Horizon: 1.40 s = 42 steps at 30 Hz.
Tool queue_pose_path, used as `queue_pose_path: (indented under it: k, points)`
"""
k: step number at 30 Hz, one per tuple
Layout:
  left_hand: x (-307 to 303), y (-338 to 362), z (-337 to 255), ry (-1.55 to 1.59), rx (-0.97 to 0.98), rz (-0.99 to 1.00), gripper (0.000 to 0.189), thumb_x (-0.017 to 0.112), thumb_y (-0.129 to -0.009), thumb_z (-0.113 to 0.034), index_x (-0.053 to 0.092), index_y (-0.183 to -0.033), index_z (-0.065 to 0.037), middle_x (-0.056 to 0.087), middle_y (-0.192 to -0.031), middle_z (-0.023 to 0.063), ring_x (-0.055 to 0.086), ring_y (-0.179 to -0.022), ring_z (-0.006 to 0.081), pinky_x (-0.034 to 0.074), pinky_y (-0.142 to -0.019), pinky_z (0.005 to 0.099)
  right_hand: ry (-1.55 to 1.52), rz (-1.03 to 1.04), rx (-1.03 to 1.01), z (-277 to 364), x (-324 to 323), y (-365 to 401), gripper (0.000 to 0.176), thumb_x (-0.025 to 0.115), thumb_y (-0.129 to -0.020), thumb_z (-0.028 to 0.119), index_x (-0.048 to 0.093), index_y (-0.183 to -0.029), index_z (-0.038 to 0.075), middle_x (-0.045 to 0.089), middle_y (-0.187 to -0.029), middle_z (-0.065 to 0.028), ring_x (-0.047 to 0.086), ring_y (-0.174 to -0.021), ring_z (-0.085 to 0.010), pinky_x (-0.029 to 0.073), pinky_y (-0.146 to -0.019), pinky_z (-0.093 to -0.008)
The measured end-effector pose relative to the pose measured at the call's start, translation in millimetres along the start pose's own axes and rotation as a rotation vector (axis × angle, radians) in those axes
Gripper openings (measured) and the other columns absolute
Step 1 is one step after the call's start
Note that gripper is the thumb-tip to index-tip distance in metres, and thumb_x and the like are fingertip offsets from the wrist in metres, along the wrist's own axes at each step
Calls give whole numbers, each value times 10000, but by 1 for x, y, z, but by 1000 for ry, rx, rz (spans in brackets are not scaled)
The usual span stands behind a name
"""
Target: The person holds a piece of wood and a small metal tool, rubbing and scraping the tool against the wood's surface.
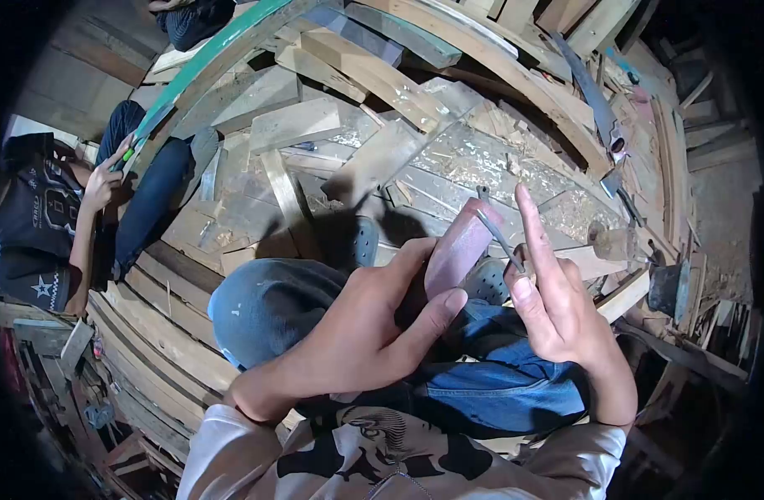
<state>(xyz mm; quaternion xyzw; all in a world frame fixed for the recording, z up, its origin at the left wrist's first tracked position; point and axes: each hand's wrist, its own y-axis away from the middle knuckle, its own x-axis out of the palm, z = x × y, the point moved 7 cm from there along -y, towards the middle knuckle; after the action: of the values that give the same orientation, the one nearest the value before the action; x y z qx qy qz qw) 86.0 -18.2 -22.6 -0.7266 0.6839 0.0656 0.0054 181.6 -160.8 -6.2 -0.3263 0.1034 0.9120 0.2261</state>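
Note:
My left hand is closed around a smooth pinkish sharpening stone, thumb along its lower end and fingers wrapped behind it. The stone is tilted, its upper end pointing away from me to the right. A thin grey metal rod-like tool lies with its far tip at the upper right edge of the stone. My right hand pinches this tool low down between thumb and fingers, the index finger stretched straight up. The tool's near end is hidden in the palm. Both hands are over my lap, above my jeans.
Wooden planks, offcuts and shavings cover the floor ahead. A handsaw leans at the upper right, and a curved timber arches across. To the left sits another person, holding a green-handled tool against a green-edged board.

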Motion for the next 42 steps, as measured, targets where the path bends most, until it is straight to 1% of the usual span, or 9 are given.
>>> queue_pose_path:
  k: [5, 8, 15, 21, 27, 31, 33, 37, 42]
  points:
    - [0, 0, -3, 0, 68, -14, 467, 607, -959, -139, 425, -1335, 71, 633, -789, 214, 659, -607, 273, 481, -568, 343, -20, 28, -14, -2, 1, 1, 702, 466, -993, 210, 120, -1538, -66, 614, -955, -388, 651, -740, -461, 495, -733, -463]
    - [0, 2, -3, 3, 91, -22, 524, 601, -960, -133, 384, -1389, 77, 631, -786, 217, 663, -615, 285, 486, -570, 349, -58, 121, 197, -2, 0, 2, 702, 489, -965, 184, 157, -1528, -73, 458, -1324, -425, 645, -966, -486, 511, -864, -459]
    - [-4, 2, -1, -6, 72, -20, 618, 603, -964, -139, 310, -1462, 77, 599, -697, 207, 621, -540, 244, 460, -531, 321, 235, -21, -112, 23, 2, 5, 699, 642, -912, 130, 300, -1496, -45, 543, -1322, -301, 677, -907, -367, 570, -770, -414]
    - [-3, 2, -1, -5, 40, -20, 623, 603, -963, -138, 306, -1472, 66, 600, -692, 201, 598, -511, 216, 447, -515, 307, 277, -198, -196, 26, -1, 4, 767, 749, -842, 195, 383, -1499, 48, 679, -875, -151, 643, -597, -267, 523, -544, -385]
    - [-1, 2, 2, 6, 59, -25, 624, 608, -959, -130, 310, -1473, 61, 611, -705, 205, 603, -515, 210, 455, -523, 307, 319, -132, -167, 22, 3, 6, 699, 754, -828, 162, 469, -1464, 105, 480, -667, -52, 493, -488, -189, 476, -466, -345]
    - [-2, 2, -3, 24, 92, -35, 624, 610, -957, -128, 312, -1469, 66, 617, -716, 209, 611, -523, 209, 458, -526, 310, 357, -131, -183, 24, 4, 7, 689, 752, -826, 154, 487, -1462, 162, 424, -674, -41, 462, -485, -178, 461, -448, -351]
    - [-1, 4, 1, 55, -139, 29, 610, 628, -970, -129, 342, -1472, 67, 681, -1005, 115, 582, -775, 77, 471, -728, 239, 360, -115, -166, 23, 3, 7, 688, 751, -826, 161, 491, -1462, 210, 429, -691, -44, 465, -481, -181, 472, -448, -359]
    - [-1, 3, 4, 24, -126, 34, 617, 617, -977, -135, 325, -1482, 64, 673, -912, 92, 559, -712, 64, 453, -674, 225, 423, -84, -174, 24, 5, 7, 663, 741, -840, 199, 500, -1456, 244, 448, -698, -44, 462, -467, -174, 469, -426, -356]
    - [-1, 0, -2, 21, -4, 3, 618, 591, -960, -106, 289, -1458, 102, 563, -664, 212, 587, -513, 261, 443, -520, 335, 585, -130, -169, 21, 8, 10, 678, 739, -830, 216, 497, -1460, 277, 473, -747, -49, 423, -444, -136, 388, -372, -302]
